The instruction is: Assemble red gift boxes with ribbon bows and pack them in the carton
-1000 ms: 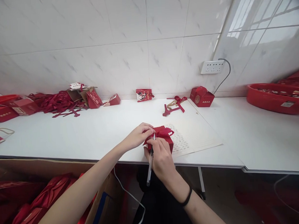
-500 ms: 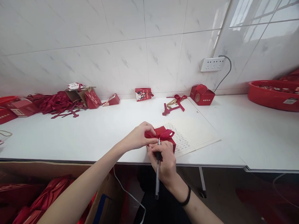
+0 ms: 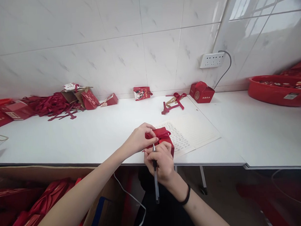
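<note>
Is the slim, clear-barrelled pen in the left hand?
No, the slim, clear-barrelled pen is in the right hand, while the left hand is at the red ribbon bow on the red cardboard box.

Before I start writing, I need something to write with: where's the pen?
In the head view, the pen is low at centre, in the right hand, by the red box.

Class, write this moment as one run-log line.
left hand: at ribbon bow | right hand: holds pen, at red box | handwritten sheet: partly hidden by box
</note>
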{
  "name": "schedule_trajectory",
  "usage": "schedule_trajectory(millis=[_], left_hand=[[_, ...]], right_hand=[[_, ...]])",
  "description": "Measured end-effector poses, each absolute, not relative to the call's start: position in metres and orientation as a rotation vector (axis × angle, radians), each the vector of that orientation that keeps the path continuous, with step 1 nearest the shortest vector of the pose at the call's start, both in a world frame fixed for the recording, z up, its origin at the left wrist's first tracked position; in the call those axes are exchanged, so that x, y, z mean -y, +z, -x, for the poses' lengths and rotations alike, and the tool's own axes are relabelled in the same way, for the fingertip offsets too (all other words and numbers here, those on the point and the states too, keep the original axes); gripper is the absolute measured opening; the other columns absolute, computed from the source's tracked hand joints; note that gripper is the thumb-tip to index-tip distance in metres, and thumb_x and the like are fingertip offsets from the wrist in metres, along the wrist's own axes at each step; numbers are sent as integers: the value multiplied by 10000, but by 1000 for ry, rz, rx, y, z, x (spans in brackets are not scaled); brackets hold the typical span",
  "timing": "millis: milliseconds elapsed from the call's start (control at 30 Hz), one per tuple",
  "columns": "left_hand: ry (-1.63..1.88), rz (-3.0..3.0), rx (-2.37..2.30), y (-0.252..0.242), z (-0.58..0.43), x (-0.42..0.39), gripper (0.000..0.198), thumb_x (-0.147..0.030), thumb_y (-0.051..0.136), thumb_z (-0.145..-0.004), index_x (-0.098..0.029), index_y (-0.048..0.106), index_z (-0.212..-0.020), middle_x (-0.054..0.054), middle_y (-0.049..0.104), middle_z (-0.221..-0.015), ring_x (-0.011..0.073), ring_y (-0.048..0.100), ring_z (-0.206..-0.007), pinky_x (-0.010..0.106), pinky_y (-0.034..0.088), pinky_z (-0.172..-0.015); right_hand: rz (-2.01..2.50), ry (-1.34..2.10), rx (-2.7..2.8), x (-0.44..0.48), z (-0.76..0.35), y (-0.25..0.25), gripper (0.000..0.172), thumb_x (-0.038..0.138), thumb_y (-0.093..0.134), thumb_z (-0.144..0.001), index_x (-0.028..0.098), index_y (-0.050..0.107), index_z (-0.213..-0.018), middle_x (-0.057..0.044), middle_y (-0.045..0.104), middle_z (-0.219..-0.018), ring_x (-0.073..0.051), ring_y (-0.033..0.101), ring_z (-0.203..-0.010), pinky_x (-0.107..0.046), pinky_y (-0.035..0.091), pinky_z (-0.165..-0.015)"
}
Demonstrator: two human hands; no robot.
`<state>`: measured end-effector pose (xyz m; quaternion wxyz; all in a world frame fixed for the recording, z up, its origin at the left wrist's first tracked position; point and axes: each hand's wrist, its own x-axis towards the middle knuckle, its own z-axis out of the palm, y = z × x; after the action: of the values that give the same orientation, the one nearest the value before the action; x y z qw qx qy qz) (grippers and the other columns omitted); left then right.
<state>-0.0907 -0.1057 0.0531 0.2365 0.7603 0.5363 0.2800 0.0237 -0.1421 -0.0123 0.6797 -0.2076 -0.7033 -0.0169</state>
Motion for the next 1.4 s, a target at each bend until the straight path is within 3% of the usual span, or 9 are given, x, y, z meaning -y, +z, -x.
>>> schedule_trajectory(millis=[267,367,433,533,633,733,1000,1267,1400], left_hand=[[854,-1917,-1455,45,93,110,123,-306,635,-731,-205,665,-667,32,588,-1144,196,577,-1046,317,481,-887],[881,-1846,-1420,43,94,112,125,-306,630,-740,-199,650,-681,52,585,-1131,202,560,-1071,316,487,-875],[876,-1828,-1407,43,94,113,122,-298,625,-746,-195,640,-680,61,582,-1119,205,555,-1067,322,487,-871],[837,-1827,-1400,45,95,113,106,-278,623,-753,-194,632,-690,65,571,-1112,202,564,-1023,332,490,-864],[823,-1850,-1370,45,96,113,81,-256,620,-767,-195,623,-714,63,558,-1116,199,559,-1022,339,485,-877],[846,-1895,-1332,45,97,115,49,-226,609,-785,-199,611,-744,60,548,-1128,199,540,-1065,354,464,-926],[892,-2081,-1226,42,98,117,105,-162,562,-825,-214,610,-903,65,532,-1180,201,468,-1164,376,444,-963],[924,-2053,-1171,40,100,113,43,-152,572,-806,-192,561,-798,68,562,-1114,202,489,-1129,388,449,-951],[877,-2098,-1179,43,99,111,131,-144,551,-812,-203,573,-927,66,568,-1110,195,492,-1128,388,443,-955]], right_hand=[[339,98,1764,153,-33,-6,205,7,522,-850,196,479,-783,0,615,-705,-132,536,-601,-306,407,-602],[366,325,1786,150,-64,10,120,113,492,-908,210,502,-837,-28,655,-801,-171,607,-750,-313,480,-658],[619,463,1655,140,-87,20,122,188,447,-947,222,502,-843,-29,667,-834,-179,624,-799,-309,499,-679],[1065,690,1572,123,-108,28,195,277,408,-975,220,511,-820,-15,666,-764,-165,622,-683,-261,484,-585],[1183,814,1629,114,-109,31,183,364,569,-886,215,530,-786,-1,628,-696,-154,566,-572,-240,444,-498],[1184,865,1602,117,-102,35,169,315,656,-798,216,524,-765,10,596,-684,-141,525,-550,-239,435,-494],[1151,1023,1555,128,-94,56,157,218,602,-825,220,461,-754,25,578,-679,-127,506,-578,-229,421,-520],[1140,949,1519,137,-76,54,143,159,610,-808,225,489,-844,14,604,-797,-139,553,-690,-252,451,-614],[1121,822,1654,135,-76,53,99,138,554,-811,214,501,-845,7,576,-789,-152,542,-701,-275,443,-632]])
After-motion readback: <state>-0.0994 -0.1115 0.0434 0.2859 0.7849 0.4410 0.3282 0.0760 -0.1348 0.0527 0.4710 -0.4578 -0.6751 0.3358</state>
